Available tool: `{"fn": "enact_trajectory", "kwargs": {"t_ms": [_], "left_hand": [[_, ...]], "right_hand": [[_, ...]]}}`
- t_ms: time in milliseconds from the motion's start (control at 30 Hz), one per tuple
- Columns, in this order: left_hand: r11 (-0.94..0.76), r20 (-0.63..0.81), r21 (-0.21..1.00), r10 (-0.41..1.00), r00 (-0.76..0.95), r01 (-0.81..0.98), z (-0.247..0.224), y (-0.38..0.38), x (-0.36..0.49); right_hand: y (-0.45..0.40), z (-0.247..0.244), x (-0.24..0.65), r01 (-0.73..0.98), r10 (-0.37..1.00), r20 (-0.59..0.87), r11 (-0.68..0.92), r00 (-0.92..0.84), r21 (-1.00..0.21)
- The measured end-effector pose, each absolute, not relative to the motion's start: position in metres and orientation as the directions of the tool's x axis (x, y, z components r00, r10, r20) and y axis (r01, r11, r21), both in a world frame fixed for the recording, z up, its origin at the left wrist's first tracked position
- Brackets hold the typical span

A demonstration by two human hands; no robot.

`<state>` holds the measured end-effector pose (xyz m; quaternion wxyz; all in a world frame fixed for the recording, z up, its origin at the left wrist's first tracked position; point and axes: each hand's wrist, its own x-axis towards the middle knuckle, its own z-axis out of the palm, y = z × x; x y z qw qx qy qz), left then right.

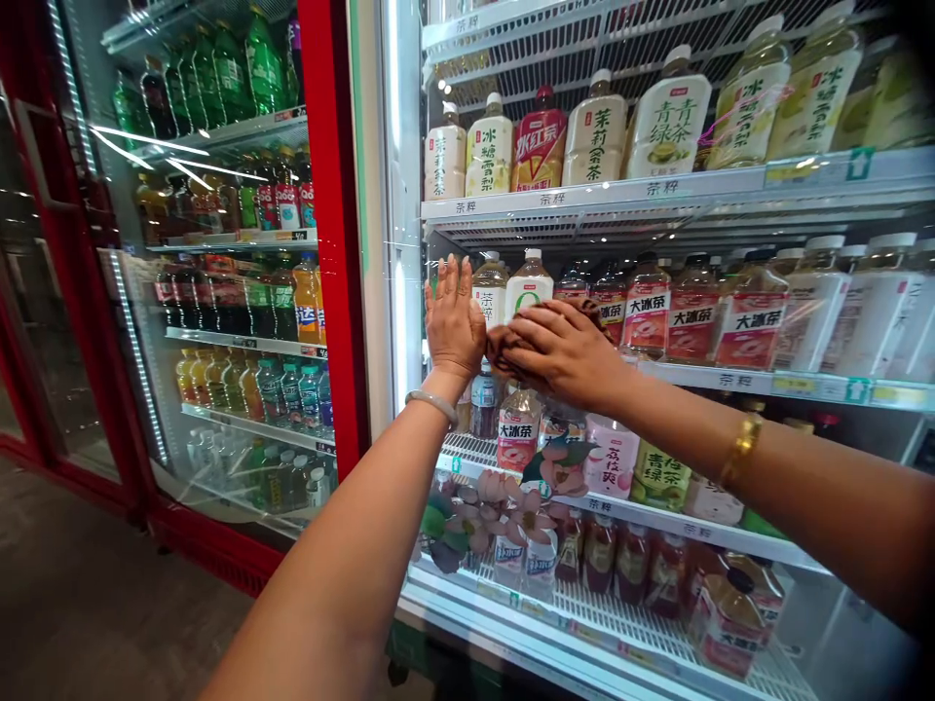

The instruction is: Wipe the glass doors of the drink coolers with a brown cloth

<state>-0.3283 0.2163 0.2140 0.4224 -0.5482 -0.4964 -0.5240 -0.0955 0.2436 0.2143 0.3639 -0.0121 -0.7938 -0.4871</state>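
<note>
Two bare hands raised to the glass door [643,222] of a drinks cooler [401,234], side by side at the height of the middle shelves. Left hand [453,316] spread flat, palm to the glass by the look of it, fingers upright and slightly apart, with a pale bangle [432,409] at the wrist. Right hand [559,350] lying across a bunched brown patterned cloth [500,352], fingers bent over it and pressing it toward the glass, with a gold bracelet [743,448] farther up the arm. Cloth under the right palm, just beside the heel of the left hand; touching it or not, impossible to tell. Behind the glass, rows of bottles [647,312] on white shelves [679,185]; lower down, pink flowers [511,511], on the glass or behind it, hard to say. To the left, a red-framed cooler [332,224], also stocked. Most likely in the middle of wiping, with the left hand as a brace. For the next move, probably best to keep the cloth flat beneath the fingers, press evenly and sweep across the glass, sliding the left hand clear of any stretch to be wiped.
</note>
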Motion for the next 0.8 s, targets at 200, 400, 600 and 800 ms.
{"fn": "enact_trajectory", "kwargs": {"t_ms": [200,400,600,800], "left_hand": [[-0.167,0.980,0.179,0.114,-0.161,0.970,0.186,0.220,-0.307],[-0.114,0.944,0.293,0.190,-0.269,0.949,0.097,0.213,-0.248],[-0.091,0.908,0.373,0.240,-0.343,0.923,0.014,0.201,-0.211],[-0.102,0.886,0.430,0.237,-0.398,0.897,-0.009,0.204,-0.187]], "right_hand": [[0.254,0.218,-0.053,0.592,-0.288,0.794,0.543,-0.536,0.596],[0.242,0.186,-0.104,0.636,-0.259,0.875,0.607,-0.409,0.476],[0.235,0.099,-0.037,0.430,-0.300,0.680,0.590,-0.669,0.683],[0.235,0.082,0.013,0.641,-0.145,0.871,0.622,-0.469,0.449]]}}
